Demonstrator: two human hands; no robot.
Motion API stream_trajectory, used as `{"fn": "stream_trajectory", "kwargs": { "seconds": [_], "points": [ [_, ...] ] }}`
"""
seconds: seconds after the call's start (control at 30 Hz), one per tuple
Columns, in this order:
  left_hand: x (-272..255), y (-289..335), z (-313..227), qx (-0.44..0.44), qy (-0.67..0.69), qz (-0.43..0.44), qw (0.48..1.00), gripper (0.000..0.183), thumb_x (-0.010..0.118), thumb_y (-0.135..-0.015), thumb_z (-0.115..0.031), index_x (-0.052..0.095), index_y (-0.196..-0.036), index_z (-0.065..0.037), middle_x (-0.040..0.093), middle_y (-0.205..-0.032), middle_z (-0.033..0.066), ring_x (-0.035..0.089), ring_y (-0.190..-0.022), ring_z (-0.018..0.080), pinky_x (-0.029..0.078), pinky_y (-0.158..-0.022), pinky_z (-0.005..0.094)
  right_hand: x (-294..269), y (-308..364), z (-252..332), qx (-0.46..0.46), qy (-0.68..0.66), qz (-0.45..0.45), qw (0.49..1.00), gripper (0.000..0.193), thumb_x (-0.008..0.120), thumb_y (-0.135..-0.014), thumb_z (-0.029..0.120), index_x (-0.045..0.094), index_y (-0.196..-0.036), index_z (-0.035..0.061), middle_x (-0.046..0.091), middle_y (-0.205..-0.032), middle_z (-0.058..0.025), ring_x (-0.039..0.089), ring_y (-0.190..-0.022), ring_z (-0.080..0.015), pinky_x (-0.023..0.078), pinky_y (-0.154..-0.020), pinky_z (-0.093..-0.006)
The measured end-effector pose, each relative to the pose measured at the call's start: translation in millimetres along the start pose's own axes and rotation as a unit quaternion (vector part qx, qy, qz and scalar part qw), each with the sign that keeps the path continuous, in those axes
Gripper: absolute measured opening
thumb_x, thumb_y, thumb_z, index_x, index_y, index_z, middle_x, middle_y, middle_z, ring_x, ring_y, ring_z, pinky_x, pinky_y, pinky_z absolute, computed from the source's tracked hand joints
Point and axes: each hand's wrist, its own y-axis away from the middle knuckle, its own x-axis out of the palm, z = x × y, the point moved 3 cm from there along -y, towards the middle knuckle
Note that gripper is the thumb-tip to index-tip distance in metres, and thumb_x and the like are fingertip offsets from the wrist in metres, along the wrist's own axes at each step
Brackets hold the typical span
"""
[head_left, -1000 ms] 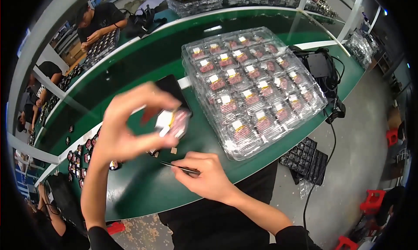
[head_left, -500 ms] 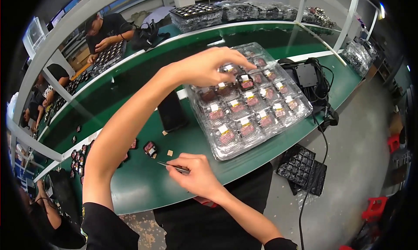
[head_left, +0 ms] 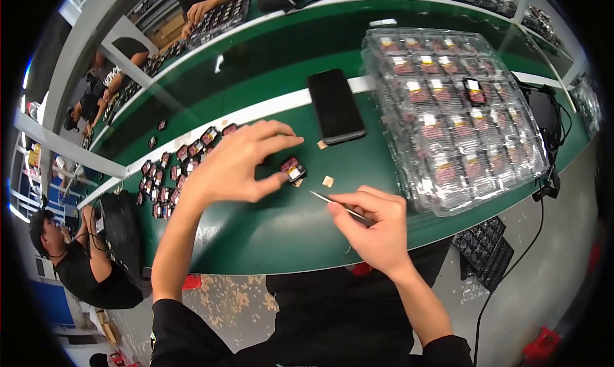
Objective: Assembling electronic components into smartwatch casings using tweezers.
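Left hand [head_left: 233,159]: centre of the frame, palm down, thumb and fingers spread apart, nothing seen in its grasp. Right hand [head_left: 377,226]: lower centre, fingers pinched about metal tweezers [head_left: 345,208], tips pointing to the upper left.

A single black module [head_left: 293,170] with a white label lies on the green bench [head_left: 256,229] near mid-frame. It sits directly to the right of the left thumb and up and left of the tweezer tips, which stand clear of it. The left hand is nearer; whether the thumb touches the module cannot be determined. The piece is close to square; its longer axis appears to run from upper left to lower right.

Adjacent: a tan square [head_left: 328,181] to the right, a dark phone [head_left: 337,108] above, clear trays [head_left: 448,204] at right, loose modules [head_left: 174,172] at left.
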Motion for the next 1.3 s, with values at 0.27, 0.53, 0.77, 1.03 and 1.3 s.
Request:
{"fn": "stream_trajectory", "kwargs": {
  "seconds": [0.27,0.53,0.77,1.03,1.3],
  "points": [
    [38,21,-5,-0.048,0.033,-0.076,0.995,0.053,0.083,-0.091,-0.019,0.069,-0.14,-0.006,0.072,-0.126,0.0152,0.068,-0.114,0.0375,0.058,-0.095,0.0439,0,-4,-6,-0.001,0.042,-0.024,0.999,0.015,0.084,-0.091,-0.002,0.084,-0.106,-0.0011,0.06,-0.071,0.0023,0.044,-0.058,-0.001,0.027,-0.051,-0.0233],
    [52,28,2,-0.117,0.039,-0.108,0.986,0.065,0.088,-0.086,-0.017,0.065,-0.146,-0.007,0.071,-0.121,0.0133,0.069,-0.11,0.0357,0.058,-0.095,0.0433,2,-7,-6,0.042,0.017,-0.022,0.999,0.018,0.082,-0.093,-0.009,0.083,-0.11,-0.0051,0.065,-0.081,0.0011,0.053,-0.068,-0.0002,0.035,-0.057,-0.0189],
    [56,30,-9,-0.026,0.121,-0.095,0.988,0.066,0.088,-0.081,-0.004,0.068,-0.144,-0.006,0.071,-0.123,0.0133,0.068,-0.112,0.0345,0.056,-0.097,0.0432,-5,-3,-5,0.043,0.024,0.0,0.999,0.021,0.082,-0.093,-0.009,0.082,-0.114,-0.0057,0.067,-0.084,-0.0012,0.055,-0.07,-0.0014,0.037,-0.059,-0.0176],
    [61,34,0,-0.023,0.139,-0.068,0.988,0.056,0.095,-0.077,-0.013,0.073,-0.127,-0.002,0.067,-0.116,0.0112,0.068,-0.104,0.0306,0.056,-0.089,0.0394,-12,-12,-3,0.135,-0.033,0.052,0.989,0.019,0.078,-0.095,-0.011,0.081,-0.114,-0.0082,0.07,-0.089,-0.0036,0.063,-0.076,-0.0037,0.045,-0.066,-0.0179],
    [67,33,-10,-0.003,0.189,-0.066,0.98,0.054,0.098,-0.074,-0.016,0.078,-0.121,0.001,0.07,-0.104,0.0105,0.07,-0.089,0.0263,0.058,-0.079,0.0344,-17,-16,-10,0.059,0.096,0.077,0.991,0.016,0.079,-0.086,-0.011,0.082,-0.101,-0.0063,0.063,-0.073,-0.0006,0.053,-0.061,-0.0002,0.037,-0.052,-0.0194]
  ]
}}
